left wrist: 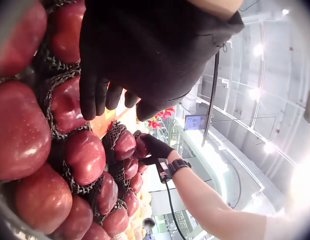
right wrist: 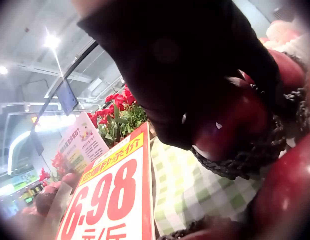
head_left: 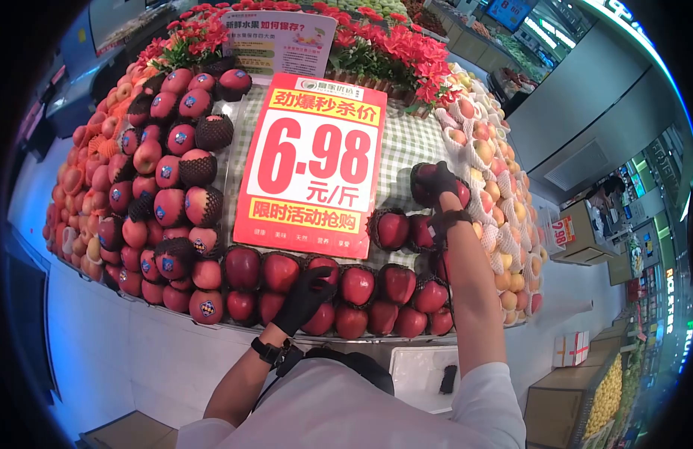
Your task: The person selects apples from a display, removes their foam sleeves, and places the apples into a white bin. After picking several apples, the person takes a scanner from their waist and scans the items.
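Apple (right wrist: pixel 230 125): glossy, partly hidden behind right hand (head_left: pixel 440 181)
Net (right wrist: pixel 237 166): black, open mesh
Right hand: fingers curled round apple
Left hand (head_left: pixel 305 301): fingers extended; contact unclear

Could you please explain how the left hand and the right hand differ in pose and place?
The right hand grips a netted apple; the left hand has its fingers nearly straight. The right hand is beside the price sign, the left hand over the front apples. Both wear black gloves.
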### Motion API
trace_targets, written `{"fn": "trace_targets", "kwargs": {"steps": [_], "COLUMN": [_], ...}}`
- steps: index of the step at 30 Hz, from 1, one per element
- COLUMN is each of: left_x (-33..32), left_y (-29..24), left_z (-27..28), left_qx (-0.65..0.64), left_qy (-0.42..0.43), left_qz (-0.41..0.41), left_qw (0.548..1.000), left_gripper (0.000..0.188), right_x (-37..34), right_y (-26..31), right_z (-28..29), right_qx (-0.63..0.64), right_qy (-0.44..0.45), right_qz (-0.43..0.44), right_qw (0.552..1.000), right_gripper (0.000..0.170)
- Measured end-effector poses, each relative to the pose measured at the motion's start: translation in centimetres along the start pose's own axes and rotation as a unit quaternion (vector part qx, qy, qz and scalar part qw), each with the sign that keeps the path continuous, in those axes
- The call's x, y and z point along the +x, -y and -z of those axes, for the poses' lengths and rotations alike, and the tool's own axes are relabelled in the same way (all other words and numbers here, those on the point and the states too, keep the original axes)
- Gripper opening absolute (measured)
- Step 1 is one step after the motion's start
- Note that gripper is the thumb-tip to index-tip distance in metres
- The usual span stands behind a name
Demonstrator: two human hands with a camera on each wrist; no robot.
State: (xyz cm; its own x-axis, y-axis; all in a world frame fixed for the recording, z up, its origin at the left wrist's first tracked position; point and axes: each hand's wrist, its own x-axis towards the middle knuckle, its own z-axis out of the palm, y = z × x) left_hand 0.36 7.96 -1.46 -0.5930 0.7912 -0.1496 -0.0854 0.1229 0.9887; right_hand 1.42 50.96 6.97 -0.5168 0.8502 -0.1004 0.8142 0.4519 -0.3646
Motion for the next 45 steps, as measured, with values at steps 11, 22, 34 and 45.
{"fn": "trace_targets", "kwargs": {"steps": [11,22,34,45], "left_x": [0.8,3.2,5.3,1.7], "left_y": [1.8,-0.4,1.9,2.8], "left_z": [0.2,1.0,0.3,0.2], "left_qx": [-0.017,0.003,0.116,0.066], "left_qy": [-0.001,0.001,0.035,0.113], "left_qz": [-0.014,0.005,0.04,0.11], "left_qw": [1.0,1.0,0.992,0.985], "left_gripper": [0.032,0.022,0.02,0.019], "right_x": [2.8,-10.4,-28.4,-42.5], "right_y": [-3.3,-16.8,-28.1,-33.6], "right_z": [-0.2,9.6,3.2,-14.7], "right_qx": [0.003,0.319,0.335,0.48], "right_qy": [0.024,0.145,0.058,0.219], "right_qz": [0.042,0.021,-0.168,-0.295], "right_qw": [0.999,0.937,0.925,0.797], "right_gripper": [0.092,0.032,0.037,0.029]}}
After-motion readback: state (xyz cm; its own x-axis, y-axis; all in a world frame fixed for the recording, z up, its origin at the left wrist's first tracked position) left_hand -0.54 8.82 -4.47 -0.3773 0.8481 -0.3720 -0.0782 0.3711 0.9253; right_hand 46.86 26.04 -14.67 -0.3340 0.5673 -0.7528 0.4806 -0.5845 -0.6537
